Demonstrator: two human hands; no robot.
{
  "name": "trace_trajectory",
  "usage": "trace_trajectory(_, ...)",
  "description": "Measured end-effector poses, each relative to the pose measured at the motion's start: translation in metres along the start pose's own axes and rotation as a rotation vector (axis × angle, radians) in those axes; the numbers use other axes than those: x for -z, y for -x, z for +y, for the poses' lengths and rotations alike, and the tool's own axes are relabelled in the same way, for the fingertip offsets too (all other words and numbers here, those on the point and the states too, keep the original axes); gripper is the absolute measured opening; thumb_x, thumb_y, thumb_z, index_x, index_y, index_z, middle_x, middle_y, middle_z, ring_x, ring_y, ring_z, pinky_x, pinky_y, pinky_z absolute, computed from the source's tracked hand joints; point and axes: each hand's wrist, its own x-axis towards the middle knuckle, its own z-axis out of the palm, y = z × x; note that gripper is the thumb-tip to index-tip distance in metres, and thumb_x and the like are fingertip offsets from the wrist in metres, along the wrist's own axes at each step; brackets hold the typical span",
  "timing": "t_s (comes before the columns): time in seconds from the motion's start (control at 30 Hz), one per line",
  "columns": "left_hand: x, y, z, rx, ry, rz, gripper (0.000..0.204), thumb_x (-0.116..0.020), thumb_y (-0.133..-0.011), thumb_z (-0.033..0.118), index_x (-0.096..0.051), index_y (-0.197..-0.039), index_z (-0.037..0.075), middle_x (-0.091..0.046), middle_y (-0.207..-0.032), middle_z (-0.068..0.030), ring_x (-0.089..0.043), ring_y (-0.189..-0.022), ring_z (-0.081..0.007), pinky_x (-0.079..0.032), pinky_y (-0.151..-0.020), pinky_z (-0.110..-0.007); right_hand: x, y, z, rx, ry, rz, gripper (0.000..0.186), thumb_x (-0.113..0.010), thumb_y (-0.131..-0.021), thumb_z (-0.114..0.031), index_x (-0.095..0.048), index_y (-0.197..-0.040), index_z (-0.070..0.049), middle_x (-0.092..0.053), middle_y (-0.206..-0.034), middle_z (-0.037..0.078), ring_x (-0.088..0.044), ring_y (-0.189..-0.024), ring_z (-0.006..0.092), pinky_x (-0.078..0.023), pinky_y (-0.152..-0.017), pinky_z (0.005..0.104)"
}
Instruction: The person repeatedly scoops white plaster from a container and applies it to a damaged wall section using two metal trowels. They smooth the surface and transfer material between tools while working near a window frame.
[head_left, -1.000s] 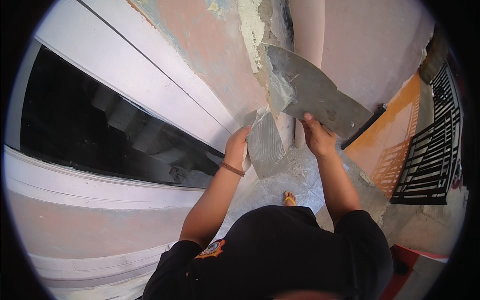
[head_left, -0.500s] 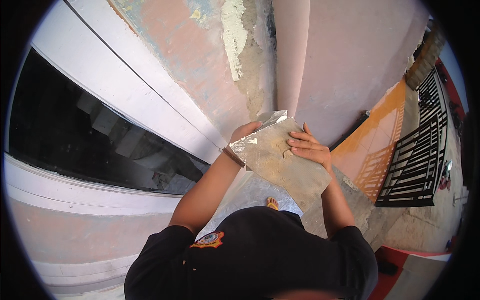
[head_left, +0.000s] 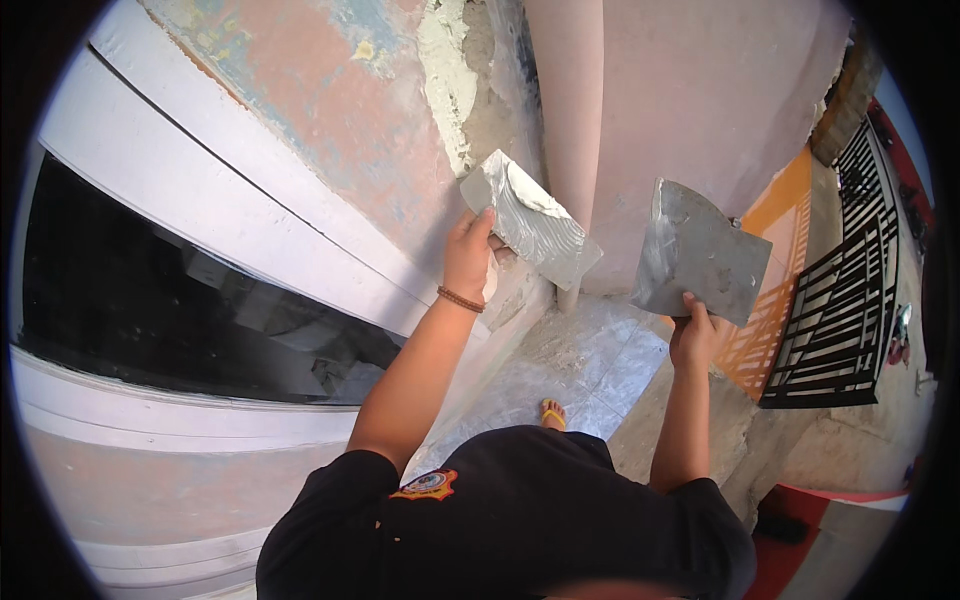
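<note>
My left hand grips a flat metal scraper with white putty and wavy streaks on its face, held tilted just below a patched strip of wall with cream filler. Further right, my right hand holds a wider, darker grey metal plate by its lower edge, apart from the other blade and smeared with a pale film along its left side.
At left is a white-framed dark glass window. A rounded pink column stands ahead. To the right are an orange surface and black railing. My sandalled foot stands on pale floor tiles.
The two blades, overlapping half a second ago, are now apart. My left hand has lifted its blade upward; my right hand has moved rightward and turned its plate over.
</note>
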Motion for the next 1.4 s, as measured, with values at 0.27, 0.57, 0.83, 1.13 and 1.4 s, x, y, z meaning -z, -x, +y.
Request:
trace_trajectory(0.27,-0.030,0.032,0.009,-0.194,-0.167,0.025,0.030,-0.047,-0.104,0.018,-0.055,-0.126,-0.001,-0.066,-0.113,-0.0116,-0.068,-0.096,-0.0208,-0.057,-0.082,-0.036,-0.081,0.065,0.023,-0.204,-0.277,-0.098,0.044,-0.064,-0.091,-0.005,-0.047,-0.130,0.006,-0.057,-0.123,0.015,-0.058,-0.112,0.0242,-0.045,-0.098,0.0384)
trace_trajectory(0.57,-0.005,0.063,0.038,-0.324,-1.238,-0.182,0.025,-0.053,-0.100,0.018,-0.056,-0.089,-0.004,-0.060,-0.074,-0.0210,-0.061,-0.072,-0.0344,-0.046,-0.062,-0.042,-0.146,0.060,0.058,-0.327,-0.536,-0.180,0.039,-0.061,-0.094,-0.013,-0.051,-0.126,0.006,-0.061,-0.122,0.015,-0.061,-0.112,0.0255,-0.048,-0.099,0.0424)
trace_trajectory(0.83,0.097,0.126,0.049,-0.070,-1.230,0.102,0.024,-0.054,-0.098,0.018,-0.062,-0.095,-0.004,-0.063,-0.079,-0.0250,-0.064,-0.071,-0.0397,-0.048,-0.064,-0.041,-0.183,0.043,0.091,-0.323,-0.571,-0.295,0.040,-0.064,-0.091,-0.007,-0.051,-0.128,0.002,-0.062,-0.121,0.010,-0.061,-0.110,0.0244,-0.049,-0.098,0.0414)
trace_trajectory(1.13,0.161,0.185,0.027,0.044,-1.038,0.246,0.025,-0.056,-0.099,0.019,-0.064,-0.100,-0.004,-0.064,-0.072,-0.0166,-0.057,-0.063,-0.0150,-0.047,-0.061,-0.033,-0.269,0.069,0.132,0.573,0.395,-0.317,0.053,-0.062,-0.088,-0.002,-0.049,-0.139,0.003,-0.057,-0.134,0.025,-0.060,-0.119,0.0388,-0.052,-0.092,0.0383)
trace_trajectory(1.4,0.173,0.199,0.028,0.150,-0.995,0.211,0.027,-0.057,-0.099,0.020,-0.066,-0.100,-0.005,-0.068,-0.076,-0.0108,-0.064,-0.069,-0.0123,-0.051,-0.062,-0.030,-0.286,0.137,0.104,0.938,0.297,-0.511,0.071,-0.060,-0.078,0.006,-0.044,-0.147,-0.004,-0.052,-0.140,0.026,-0.057,-0.127,0.0331,-0.054,-0.092,0.0393)
